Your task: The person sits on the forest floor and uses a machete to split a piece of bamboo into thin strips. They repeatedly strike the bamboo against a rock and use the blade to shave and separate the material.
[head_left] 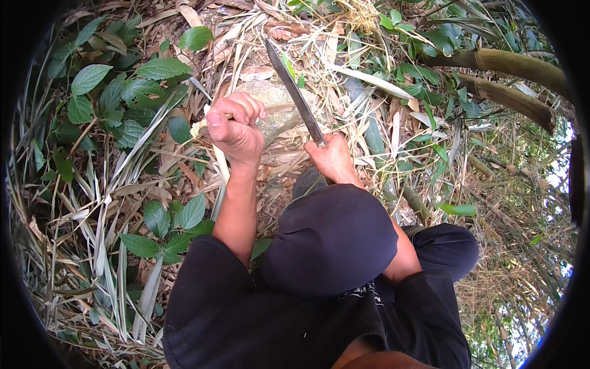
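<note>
My right hand is wrapped round the handle of a machete. Its long dark blade points up and to the left, over a flat stone on the ground. To the left of the blade, my left hand is raised with its fingers curled closed and the thumb towards the left. A pale, frayed strip shows beside that wrist; whether the fingers grip it I cannot tell. Blade and left hand are apart. My raised knee, in dark cloth, hides part of my right forearm.
Dry leaves and pale strips litter the ground. Leafy green plants grow close on the left. Thick bamboo poles reach in from the upper right. My other bent leg rests to the right.
</note>
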The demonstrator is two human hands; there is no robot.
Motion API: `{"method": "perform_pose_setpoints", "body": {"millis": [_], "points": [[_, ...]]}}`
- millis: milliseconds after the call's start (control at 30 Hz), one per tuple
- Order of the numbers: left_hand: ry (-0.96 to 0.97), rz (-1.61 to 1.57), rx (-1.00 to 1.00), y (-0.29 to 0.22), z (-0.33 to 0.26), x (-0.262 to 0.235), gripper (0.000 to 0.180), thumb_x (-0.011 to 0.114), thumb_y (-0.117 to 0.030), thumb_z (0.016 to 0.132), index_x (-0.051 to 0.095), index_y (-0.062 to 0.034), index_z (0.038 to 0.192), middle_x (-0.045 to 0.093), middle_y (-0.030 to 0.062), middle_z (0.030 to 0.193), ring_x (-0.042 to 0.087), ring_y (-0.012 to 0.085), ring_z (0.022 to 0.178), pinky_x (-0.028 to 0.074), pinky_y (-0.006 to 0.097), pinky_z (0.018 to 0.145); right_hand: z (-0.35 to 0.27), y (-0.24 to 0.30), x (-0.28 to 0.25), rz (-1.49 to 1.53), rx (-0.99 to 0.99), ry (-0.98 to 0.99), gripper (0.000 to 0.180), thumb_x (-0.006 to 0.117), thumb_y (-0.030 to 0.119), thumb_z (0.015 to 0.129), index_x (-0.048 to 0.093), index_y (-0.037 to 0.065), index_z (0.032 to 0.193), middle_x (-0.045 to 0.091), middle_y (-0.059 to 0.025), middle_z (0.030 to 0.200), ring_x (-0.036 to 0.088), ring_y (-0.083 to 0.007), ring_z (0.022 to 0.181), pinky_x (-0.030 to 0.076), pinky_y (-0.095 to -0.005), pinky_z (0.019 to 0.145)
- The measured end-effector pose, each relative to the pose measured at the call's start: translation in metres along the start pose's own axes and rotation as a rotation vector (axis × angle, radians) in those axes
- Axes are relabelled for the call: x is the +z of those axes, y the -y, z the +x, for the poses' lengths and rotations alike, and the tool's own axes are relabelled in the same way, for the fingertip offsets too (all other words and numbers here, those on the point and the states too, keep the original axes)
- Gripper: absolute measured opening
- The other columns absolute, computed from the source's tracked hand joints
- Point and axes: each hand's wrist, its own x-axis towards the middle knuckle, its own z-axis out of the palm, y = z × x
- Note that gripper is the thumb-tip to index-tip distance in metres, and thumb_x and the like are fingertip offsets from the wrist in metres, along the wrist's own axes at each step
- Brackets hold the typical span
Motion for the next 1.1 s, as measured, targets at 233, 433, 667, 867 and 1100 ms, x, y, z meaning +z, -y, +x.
{"method": "perform_pose_setpoints", "body": {"millis": [233, 433, 667, 867, 1100], "points": [[0.094, -0.048, 0.025, 0.004, 0.000, -0.002, 0.073, 0.035, -0.071, 0.093, 0.043, -0.0052, 0.061, 0.037, 0.0059, 0.051, 0.037, 0.0186, 0.046, 0.042, 0.036, 0.048, 0.001, -0.005, 0.000, 0.049, -0.009, -0.022, 0.035, 0.065, 0.031, 0.078, 0.070, -0.004, 0.083, 0.061, -0.0209, 0.060, 0.064, -0.0332, 0.059, 0.052, -0.0433, 0.066], [0.136, -0.088, -0.003, 0.001, 0.012, 0.000, 0.068, 0.025, -0.058, 0.097, 0.055, -0.0034, 0.069, 0.046, 0.0094, 0.054, 0.051, 0.0242, 0.052, 0.052, 0.042, 0.062, 0.024, -0.017, -0.006, 0.052, -0.047, 0.037, 0.039, 0.065, 0.031, 0.077, 0.066, -0.008, 0.075, 0.061, -0.0241, 0.062, 0.066, -0.0339, 0.063, 0.053, -0.0433, 0.069], [0.148, -0.120, -0.142, -0.010, 0.036, -0.027, 0.062, 0.030, -0.058, 0.092, 0.044, -0.0076, 0.058, 0.037, 0.0062, 0.050, 0.040, 0.0197, 0.047, 0.046, 0.039, 0.060, 0.041, -0.008, -0.017, -0.044, -0.199, 0.071, 0.046, 0.064, 0.038, 0.076, 0.066, -0.008, 0.077, 0.063, -0.0285, 0.067, 0.065, -0.0415, 0.065, 0.054, -0.0463, 0.066], [0.218, -0.153, -0.090, -0.008, 0.015, -0.012, 0.068, 0.028, -0.061, 0.093, 0.043, -0.0058, 0.055, 0.036, 0.0059, 0.047, 0.035, 0.0201, 0.042, 0.037, 0.039, 0.047, 0.017, -0.015, -0.017, -0.037, -0.163, 0.094, 0.042, 0.062, 0.034, 0.077, 0.068, -0.005, 0.088, 0.065, -0.0269, 0.073, 0.067, -0.0386, 0.074, 0.053, -0.0457, 0.075], [0.133, -0.160, 0.012, -0.011, -0.007, -0.021, 0.074, 0.030, -0.065, 0.094, 0.043, -0.0040, 0.054, 0.036, 0.0075, 0.046, 0.036, 0.0215, 0.040, 0.042, 0.040, 0.047, 0.012, -0.020, 0.015, 0.066, -0.221, -0.030, 0.040, 0.062, 0.031, 0.080, 0.069, -0.004, 0.099, 0.058, -0.0175, 0.058, 0.057, -0.0247, 0.053, 0.048, -0.0386, 0.058]]}}
